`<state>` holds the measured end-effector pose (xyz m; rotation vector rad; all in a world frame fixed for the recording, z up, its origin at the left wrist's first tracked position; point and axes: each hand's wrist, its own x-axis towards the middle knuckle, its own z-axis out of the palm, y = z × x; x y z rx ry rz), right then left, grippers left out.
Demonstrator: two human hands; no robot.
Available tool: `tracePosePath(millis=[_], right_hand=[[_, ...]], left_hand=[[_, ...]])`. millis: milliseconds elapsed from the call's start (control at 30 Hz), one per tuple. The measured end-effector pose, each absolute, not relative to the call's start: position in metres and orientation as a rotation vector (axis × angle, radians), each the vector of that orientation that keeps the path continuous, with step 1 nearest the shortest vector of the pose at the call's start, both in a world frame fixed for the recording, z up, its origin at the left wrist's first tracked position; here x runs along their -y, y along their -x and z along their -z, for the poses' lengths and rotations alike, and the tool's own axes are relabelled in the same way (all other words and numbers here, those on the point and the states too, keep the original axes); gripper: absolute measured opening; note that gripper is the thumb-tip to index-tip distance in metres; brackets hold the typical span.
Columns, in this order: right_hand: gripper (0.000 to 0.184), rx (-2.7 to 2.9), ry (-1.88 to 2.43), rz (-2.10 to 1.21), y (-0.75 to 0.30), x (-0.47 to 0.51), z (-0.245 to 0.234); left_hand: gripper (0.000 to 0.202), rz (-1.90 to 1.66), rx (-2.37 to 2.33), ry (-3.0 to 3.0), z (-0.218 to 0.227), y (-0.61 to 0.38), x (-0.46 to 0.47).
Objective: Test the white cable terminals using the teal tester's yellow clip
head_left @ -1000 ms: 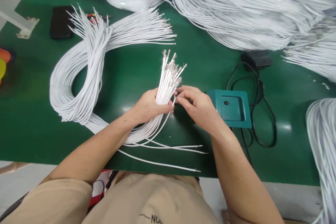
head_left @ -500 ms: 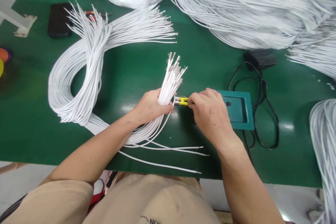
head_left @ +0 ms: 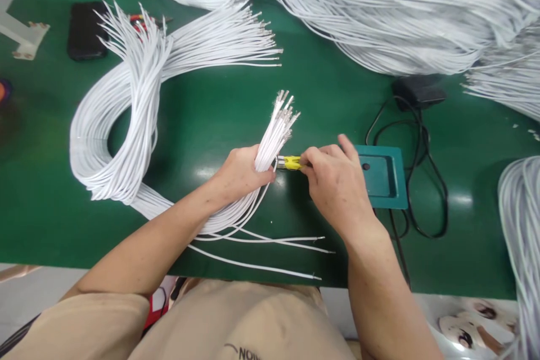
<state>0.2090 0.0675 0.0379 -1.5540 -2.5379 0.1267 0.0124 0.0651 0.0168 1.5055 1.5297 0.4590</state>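
My left hand is closed around a bundle of white wires above the table. Their stripped or metal-tipped ends fan upward and to the right, while the lengths curve back below my wrist. Between the fingers of my right hand is a small yellow tool with a metal tip; its exact kind is unclear. The tip points left, right beside the bundle and near my left thumb, close to one bent wire. Three loose wire ends stretch rightward along the near side of the table.
A coiled white wire bundle lies left, by a black case and red-handled pliers. Large wire heaps cover the back. Right are a teal tray, a black box with cable, and hanging wires.
The yellow tool and my right hand have shifted slightly left, and a right finger has lifted outward. The held wire ends sit slightly lower. The view has also shifted a little.
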Motion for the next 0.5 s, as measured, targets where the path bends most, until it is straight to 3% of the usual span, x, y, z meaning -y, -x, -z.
tracePosePath(millis=[233, 400, 500], right_hand=[[0.045, 2.234, 1.845, 0.153, -0.231, -0.056, -0.029], [0.041, 2.187, 1.803, 0.157, -0.230, -0.056, -0.027], [0.030, 2.203, 1.467, 0.072, -0.217, -0.041, -0.034]], left_hand=[[0.029, -0.501, -1.457, -1.393, -0.018, -0.008, -0.065], [0.040, -0.603, -1.352, -1.247, -0.020, 0.000, -0.066], [0.047, -0.676, -1.276, -1.160, -0.023, 0.003, -0.063]])
